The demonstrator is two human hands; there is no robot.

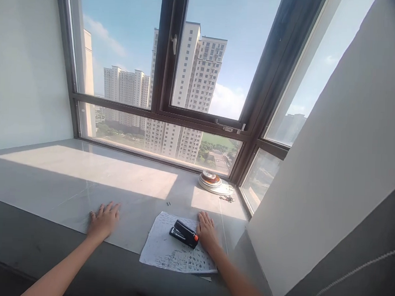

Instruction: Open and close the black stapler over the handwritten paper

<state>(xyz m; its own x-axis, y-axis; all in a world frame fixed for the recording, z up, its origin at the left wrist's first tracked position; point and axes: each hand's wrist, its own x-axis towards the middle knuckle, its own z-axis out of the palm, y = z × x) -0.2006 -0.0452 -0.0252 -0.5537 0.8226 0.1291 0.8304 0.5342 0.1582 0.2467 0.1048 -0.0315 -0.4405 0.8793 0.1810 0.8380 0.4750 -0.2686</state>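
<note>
My left hand point(103, 220) lies flat on the tiled window sill point(127, 230), fingers spread, holding nothing. To the right, my right hand point(208, 230) rests palm down with fingers stretched out, over the right side of some handwritten paper point(157, 247). A black stapler point(183, 234) with an orange-red spot at one end lies on the paper, just left of my right hand; whether they touch I cannot tell. Two tiny staple strips point(168, 203) sit on the sill beyond the paper. The paper's near edge hangs over the sill's front edge.
In the far right corner of the sill stands a stack of round plate-like items point(211, 180), with a small dark beaded object point(227, 198) before it. Dark window frames point(120, 105) rise behind. A white wall point(335, 164) bounds the right, with a pale cord point(353, 272) hanging below.
</note>
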